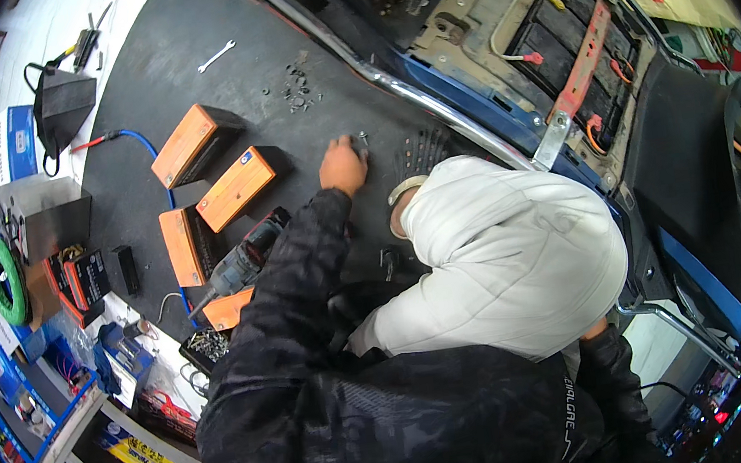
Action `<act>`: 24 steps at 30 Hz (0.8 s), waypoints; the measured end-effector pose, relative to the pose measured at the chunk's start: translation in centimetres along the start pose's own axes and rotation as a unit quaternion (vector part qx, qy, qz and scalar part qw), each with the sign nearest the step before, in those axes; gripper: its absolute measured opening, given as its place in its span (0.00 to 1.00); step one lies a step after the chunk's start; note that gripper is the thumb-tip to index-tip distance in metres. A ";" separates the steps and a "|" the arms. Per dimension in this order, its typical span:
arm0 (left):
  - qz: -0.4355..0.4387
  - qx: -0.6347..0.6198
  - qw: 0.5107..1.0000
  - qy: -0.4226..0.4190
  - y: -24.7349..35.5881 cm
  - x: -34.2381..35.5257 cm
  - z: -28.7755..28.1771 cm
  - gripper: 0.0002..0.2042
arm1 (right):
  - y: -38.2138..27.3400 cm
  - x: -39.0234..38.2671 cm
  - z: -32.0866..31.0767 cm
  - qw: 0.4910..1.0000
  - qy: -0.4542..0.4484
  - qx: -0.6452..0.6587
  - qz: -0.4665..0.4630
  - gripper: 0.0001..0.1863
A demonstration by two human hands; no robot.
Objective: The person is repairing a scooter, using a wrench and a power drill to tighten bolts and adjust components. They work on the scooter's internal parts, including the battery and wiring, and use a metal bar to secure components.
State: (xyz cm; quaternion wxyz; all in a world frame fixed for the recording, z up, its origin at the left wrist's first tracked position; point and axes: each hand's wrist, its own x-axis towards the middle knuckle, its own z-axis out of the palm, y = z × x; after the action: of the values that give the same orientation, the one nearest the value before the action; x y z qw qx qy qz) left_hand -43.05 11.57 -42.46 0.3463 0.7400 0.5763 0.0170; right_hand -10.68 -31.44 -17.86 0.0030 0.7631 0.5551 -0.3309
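Observation:
My left hand, in a black sleeve, reaches over the dark mat. Its fingers are curled down beside a small metal piece; what they pinch, if anything, is hidden. Nearby on the left, a grey and black power drill lies by my forearm, among several orange and black block-shaped batteries. At the lower right, my right hand shows only in part behind a person in a white hooded top, its fingers out of sight. That person bends over the mat close to my left arm.
Beyond my hand lie loose bolts and nuts and an open-ended wrench. A vehicle frame with a chrome rail and an exposed wired compartment stands at right. A tray of screws and cluttered shelves are at left.

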 end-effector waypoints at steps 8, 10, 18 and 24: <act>0.034 0.084 0.996 0.007 -0.7 8.3 5.5 0.14 | -4.1 -0.2 -0.3 0.998 0.046 0.036 0.033 0.17; 0.032 0.122 0.992 -0.027 -1.4 8.2 6.1 0.12 | -5.5 -0.2 -1.4 0.993 0.022 0.071 0.089 0.13; 0.024 -0.064 0.995 0.066 -0.9 -0.9 -4.2 0.13 | -7.3 1.0 -4.1 0.984 0.038 0.152 0.085 0.16; 0.197 -0.276 0.906 0.253 13.4 -10.4 -22.9 0.13 | -7.9 3.6 -4.1 0.991 0.020 0.132 0.031 0.18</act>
State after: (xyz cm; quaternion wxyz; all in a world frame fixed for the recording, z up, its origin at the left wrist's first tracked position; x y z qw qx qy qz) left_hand -44.99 12.59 -14.10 0.3690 0.6842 0.4596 0.4295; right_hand -14.76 -23.84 -13.59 -0.0987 0.7802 0.4827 -0.3854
